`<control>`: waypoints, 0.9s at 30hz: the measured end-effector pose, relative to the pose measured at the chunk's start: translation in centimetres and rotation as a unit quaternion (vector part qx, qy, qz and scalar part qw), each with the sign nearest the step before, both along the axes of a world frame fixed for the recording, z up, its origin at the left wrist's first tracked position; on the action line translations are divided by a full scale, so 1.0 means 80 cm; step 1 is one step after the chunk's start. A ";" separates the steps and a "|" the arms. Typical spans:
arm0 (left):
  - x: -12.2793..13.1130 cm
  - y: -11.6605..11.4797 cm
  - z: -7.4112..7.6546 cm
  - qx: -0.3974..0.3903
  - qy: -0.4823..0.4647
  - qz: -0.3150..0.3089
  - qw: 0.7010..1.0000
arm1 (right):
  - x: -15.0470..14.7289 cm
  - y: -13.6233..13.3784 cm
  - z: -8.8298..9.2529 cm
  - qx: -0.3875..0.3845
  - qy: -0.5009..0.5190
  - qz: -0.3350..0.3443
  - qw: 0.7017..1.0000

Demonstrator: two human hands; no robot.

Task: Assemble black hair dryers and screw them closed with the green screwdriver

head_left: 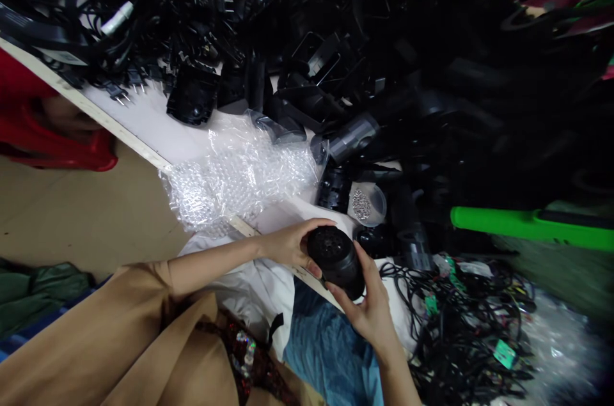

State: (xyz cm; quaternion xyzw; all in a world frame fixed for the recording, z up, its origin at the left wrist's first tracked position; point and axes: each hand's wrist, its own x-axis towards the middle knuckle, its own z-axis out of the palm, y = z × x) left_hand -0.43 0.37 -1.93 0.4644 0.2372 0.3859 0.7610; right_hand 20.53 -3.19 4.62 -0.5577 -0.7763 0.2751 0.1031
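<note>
Between my two hands I hold a black cylindrical housing (338, 259), tilted, with a round end that looks perforated facing up. My left hand (292, 246) grips its upper left side, thumb and fingers around the rim. My right hand (371, 307) is closed on its lower right side. Just beyond it lies a clear round dish of small metal screws (363, 204). Black plastic parts (334, 188) sit beside the dish. To the left, a sheet of bubble wrap (244, 172) spreads over the table's edge.
Black cables with plugs (125, 83) and many dark plastic parts (297, 67) heap across the white table (134, 118). At right are a bright green bar (503, 222) and tangled wires with green circuit boards (504, 353). A red stool (81, 144) stands at left.
</note>
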 end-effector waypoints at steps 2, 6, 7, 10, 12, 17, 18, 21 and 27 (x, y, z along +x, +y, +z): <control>-0.001 0.000 0.001 0.019 0.008 0.008 1.000 | -0.002 0.001 0.001 -0.001 0.001 0.000 1.000; 0.000 -0.001 0.002 0.038 0.013 0.023 0.999 | -0.006 0.004 0.003 0.002 -0.001 0.003 1.000; 0.000 -0.002 0.001 0.037 0.012 0.024 0.999 | -0.005 0.004 0.003 0.003 -0.001 0.006 1.000; 0.001 -0.002 0.000 0.028 0.007 0.021 0.999 | -0.003 0.005 0.003 0.003 0.000 0.009 1.000; 0.001 -0.002 0.000 0.021 0.010 0.017 1.000 | -0.002 0.005 0.003 0.000 -0.001 0.008 1.000; -0.001 -0.001 0.000 0.030 0.018 0.017 0.999 | -0.006 0.009 0.009 -0.022 -0.012 0.018 1.000; -0.001 -0.001 0.000 0.035 0.022 0.015 0.999 | -0.007 0.010 0.011 -0.025 -0.015 0.021 0.999; -0.003 0.002 0.000 0.058 0.042 0.014 0.997 | -0.011 0.011 0.015 -0.034 -0.033 0.024 0.999; -0.015 0.010 0.013 0.141 0.093 -0.010 0.986 | -0.029 0.003 0.003 0.015 -0.095 0.038 0.995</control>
